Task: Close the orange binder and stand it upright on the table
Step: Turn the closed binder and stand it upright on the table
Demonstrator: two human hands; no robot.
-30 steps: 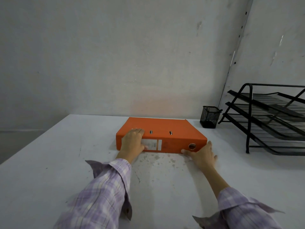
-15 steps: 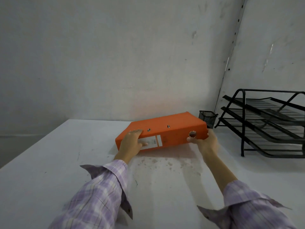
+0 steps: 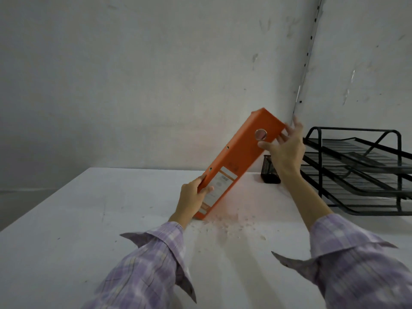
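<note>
orange binder [image 3: 236, 166] closed, tilting, lower corner resting on tabletop [image 3: 66, 230] | left hand [image 3: 191, 199] gripping lower spine edge | right hand [image 3: 284, 148] fingers spread, propping upper end, frame centre-right

The only lettering here sits on the white label [image 3: 219, 184] stuck along the spine of the orange binder [image 3: 239, 159], and its faint grey print and orange band are too small and blurred to make out a single word or number.
</note>
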